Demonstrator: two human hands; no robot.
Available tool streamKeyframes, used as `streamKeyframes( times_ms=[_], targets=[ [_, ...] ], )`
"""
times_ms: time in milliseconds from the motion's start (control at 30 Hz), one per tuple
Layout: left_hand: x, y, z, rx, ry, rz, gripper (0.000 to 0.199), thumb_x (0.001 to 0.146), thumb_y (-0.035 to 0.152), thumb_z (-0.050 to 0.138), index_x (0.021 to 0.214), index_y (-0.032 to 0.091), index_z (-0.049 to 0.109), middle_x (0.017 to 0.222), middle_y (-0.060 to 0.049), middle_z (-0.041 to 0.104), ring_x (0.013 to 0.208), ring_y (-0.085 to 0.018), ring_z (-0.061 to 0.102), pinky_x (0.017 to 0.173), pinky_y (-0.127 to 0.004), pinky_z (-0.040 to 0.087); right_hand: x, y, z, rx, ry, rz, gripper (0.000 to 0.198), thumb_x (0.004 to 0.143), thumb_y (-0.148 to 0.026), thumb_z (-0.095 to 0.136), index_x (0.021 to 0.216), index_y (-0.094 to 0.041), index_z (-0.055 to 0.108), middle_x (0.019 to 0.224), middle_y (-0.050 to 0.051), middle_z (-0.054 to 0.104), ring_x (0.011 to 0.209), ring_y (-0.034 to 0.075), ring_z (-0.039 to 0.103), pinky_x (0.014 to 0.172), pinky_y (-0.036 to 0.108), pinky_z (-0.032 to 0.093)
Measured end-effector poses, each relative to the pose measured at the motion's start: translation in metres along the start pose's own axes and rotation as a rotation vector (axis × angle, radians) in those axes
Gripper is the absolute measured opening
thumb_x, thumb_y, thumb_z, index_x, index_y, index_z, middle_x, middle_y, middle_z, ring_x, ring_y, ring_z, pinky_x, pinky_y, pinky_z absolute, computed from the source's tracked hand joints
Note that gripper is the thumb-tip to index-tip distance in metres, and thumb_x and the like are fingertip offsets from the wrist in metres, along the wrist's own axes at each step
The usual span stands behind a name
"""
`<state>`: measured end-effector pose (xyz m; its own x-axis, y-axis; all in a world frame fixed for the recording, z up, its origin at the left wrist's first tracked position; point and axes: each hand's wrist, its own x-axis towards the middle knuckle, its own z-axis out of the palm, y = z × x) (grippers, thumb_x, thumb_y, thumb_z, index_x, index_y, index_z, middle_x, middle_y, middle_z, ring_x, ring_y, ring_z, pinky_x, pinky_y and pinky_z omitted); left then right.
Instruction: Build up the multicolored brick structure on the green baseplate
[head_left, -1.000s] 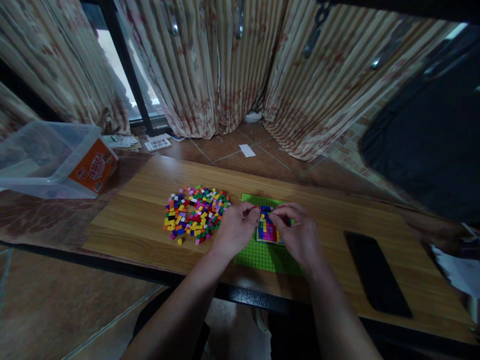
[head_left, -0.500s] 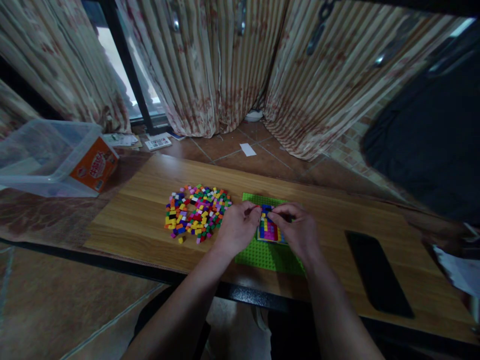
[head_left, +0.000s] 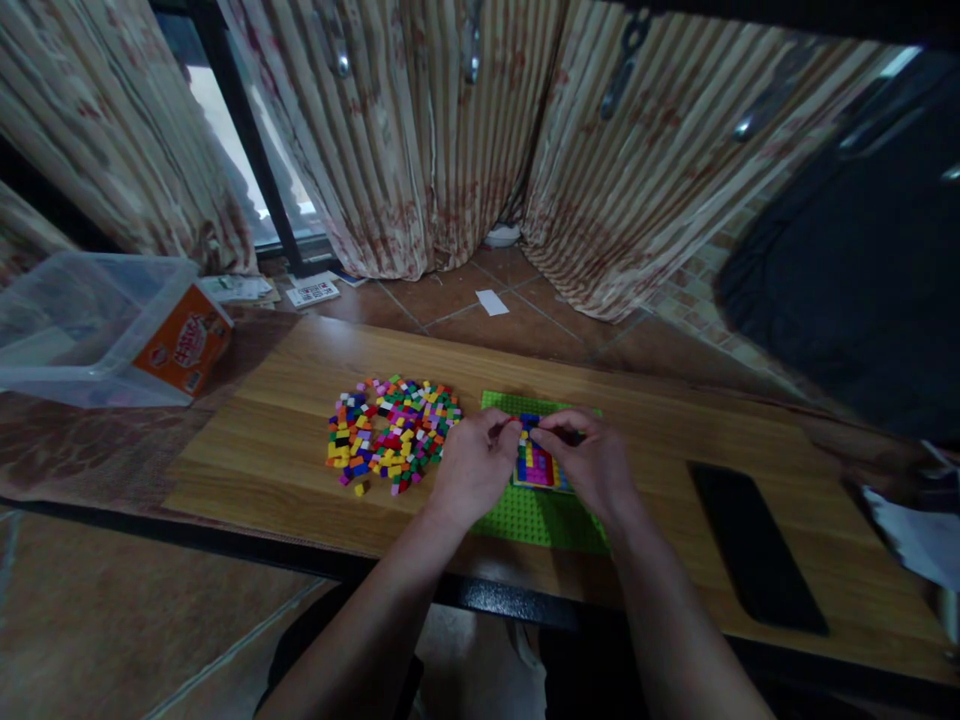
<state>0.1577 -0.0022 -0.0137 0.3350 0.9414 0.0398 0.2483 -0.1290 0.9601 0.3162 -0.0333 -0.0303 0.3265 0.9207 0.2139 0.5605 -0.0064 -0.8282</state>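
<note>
A green studded baseplate [head_left: 525, 517] lies on the wooden table, bearing a patch of joined toy bricks [head_left: 536, 464] in blue, yellow, magenta and red. At the patch's upper left, my left hand [head_left: 480, 460] is closed in a pinch. A sliver of red brick shows at its fingertips. From the other side, my right hand [head_left: 589, 455] is also closed, its thumb and forefinger close together over the blue bricks at the top. Whatever sits between those fingers is too small to make out. Both hands cover parts of the patch and plate.
Left of my hands spreads a pile of loose toy bricks [head_left: 397, 430] in many colours. A black phone-like slab [head_left: 757, 545] lies at the right of the table [head_left: 285, 470]. A clear plastic bin [head_left: 97, 385] with an orange label stands at the far left. Patterned curtains [head_left: 450, 140] hang behind.
The view has shifted slightly, so the surroundings sit a little lower in the picture. Both hands stay over the brick patch, with only slight movement of the fingers.
</note>
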Motion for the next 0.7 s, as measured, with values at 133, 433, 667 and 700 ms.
streamKeyframes(
  times_ms=[133, 433, 667, 700],
  targets=[
    [0.001, -0.006, -0.001, -0.005, -0.020, 0.000, 0.025, 0.089, 0.032, 0.052, 0.079, 0.017, 0.067, 0.069, -0.002, 0.069, 0.064, -0.015, 0.065, 0.058, -0.023, 0.047, 0.000, 0.000, 0.001, -0.010, 0.004, -0.011, 0.015, 0.073, -0.038, 0.072, 0.072, -0.023, 0.072, 0.078, 0.002, 0.069, 0.074, 0.019, 0.060, 0.073, 0.035, 0.046],
    [0.008, -0.007, -0.007, -0.174, -0.002, -0.019, 0.019, 0.088, 0.030, 0.055, 0.085, 0.015, 0.067, 0.086, -0.005, 0.073, 0.074, -0.016, 0.069, 0.069, -0.025, 0.055, -0.002, -0.003, -0.016, 0.159, 0.086, 0.004, 0.023, 0.085, -0.041, 0.061, 0.078, -0.022, 0.073, 0.078, 0.002, 0.071, 0.076, 0.019, 0.063, 0.074, 0.034, 0.047],
    [0.002, -0.002, -0.002, -0.085, -0.037, 0.151, 0.026, 0.092, 0.033, 0.054, 0.101, 0.017, 0.073, 0.093, -0.004, 0.075, 0.082, -0.017, 0.069, 0.077, -0.027, 0.053, -0.011, -0.023, -0.012, 0.186, 0.006, -0.136, 0.019, 0.086, -0.039, 0.064, 0.094, -0.025, 0.075, 0.092, 0.004, 0.072, 0.090, 0.020, 0.065, 0.082, 0.035, 0.049],
    [0.000, -0.001, -0.001, -0.065, -0.030, 0.177, 0.026, 0.093, 0.032, 0.053, 0.102, 0.018, 0.074, 0.095, -0.005, 0.076, 0.085, -0.018, 0.069, 0.080, -0.028, 0.053, -0.012, -0.025, -0.010, 0.196, -0.003, -0.132, 0.018, 0.086, -0.038, 0.064, 0.094, -0.025, 0.075, 0.092, 0.004, 0.072, 0.090, 0.020, 0.065, 0.082, 0.035, 0.049]
  ],
)
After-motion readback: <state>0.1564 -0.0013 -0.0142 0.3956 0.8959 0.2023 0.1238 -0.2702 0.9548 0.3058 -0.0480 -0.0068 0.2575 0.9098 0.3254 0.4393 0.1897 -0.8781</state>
